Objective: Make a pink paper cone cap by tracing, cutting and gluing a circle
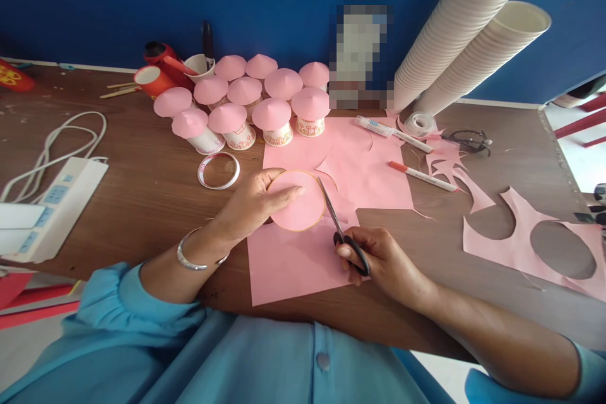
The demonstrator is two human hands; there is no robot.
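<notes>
My left hand (265,196) pinches a pink paper circle (298,211) by its left side, thumb on top. A yellowish line runs along the circle's edge. In my right hand (374,255) are scissors (335,214) with black handles, their blades pointing up and left against the circle's right edge. A curved pink offcut shows just beyond the blade tips. Below the circle, pink paper sheets (293,271) lie on the brown table (180,227); the circle and my hands cover part of them.
Several paper cups with pink cone tops (272,115) stand at the back. A tape ring (218,170) lies nearby. To the right are markers (421,175), clear tape (420,124), paper scraps (518,227) and tall cup stacks (473,19). A power strip (61,202) sits left.
</notes>
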